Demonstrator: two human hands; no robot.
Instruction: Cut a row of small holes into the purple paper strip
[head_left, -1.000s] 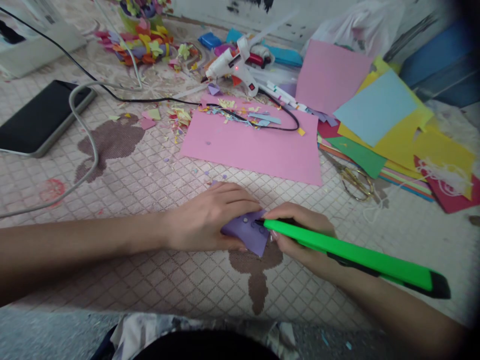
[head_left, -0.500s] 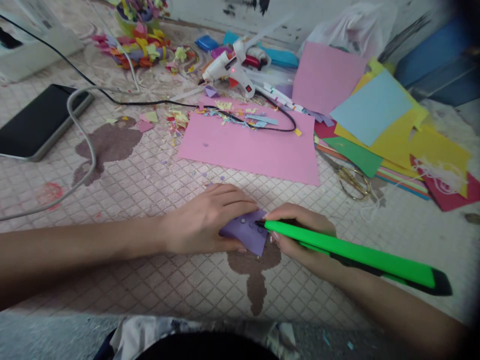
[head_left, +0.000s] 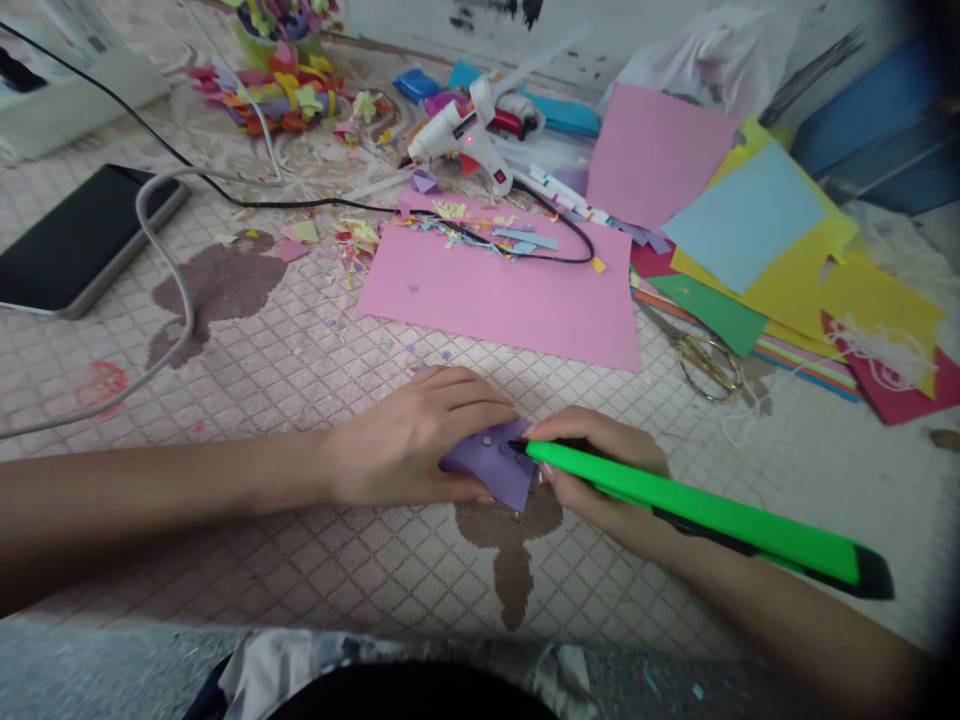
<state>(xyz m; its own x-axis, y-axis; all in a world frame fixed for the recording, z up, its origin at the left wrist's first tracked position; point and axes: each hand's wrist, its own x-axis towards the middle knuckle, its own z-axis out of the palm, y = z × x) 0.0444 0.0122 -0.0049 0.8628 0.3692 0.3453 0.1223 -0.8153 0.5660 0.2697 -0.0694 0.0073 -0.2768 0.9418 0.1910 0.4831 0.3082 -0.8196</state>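
Note:
Near the front of the table, my left hand [head_left: 420,435] presses down on a piece of purple paper [head_left: 495,465], fingers along its upper side and thumb at its lower edge. The paper has a few small round marks, one of them pale. My right hand [head_left: 600,465] is closed around a long green utility knife [head_left: 690,505] with a black end. Its dark tip meets the paper beside the round marks. Part of the paper is hidden under my left hand, and the fingers below the knife are partly covered.
Ahead lies a pink sheet [head_left: 502,310] with paper scraps. Behind it stands a white glue gun [head_left: 469,135] with its black cable. Gold-handled scissors [head_left: 709,365] and coloured paper [head_left: 750,215] are at right. A phone [head_left: 82,240] and grey cable [head_left: 176,275] lie left.
The rear end of the green knife has dipped slightly down and to the left. Both hands and the purple paper stay in nearly the same place.

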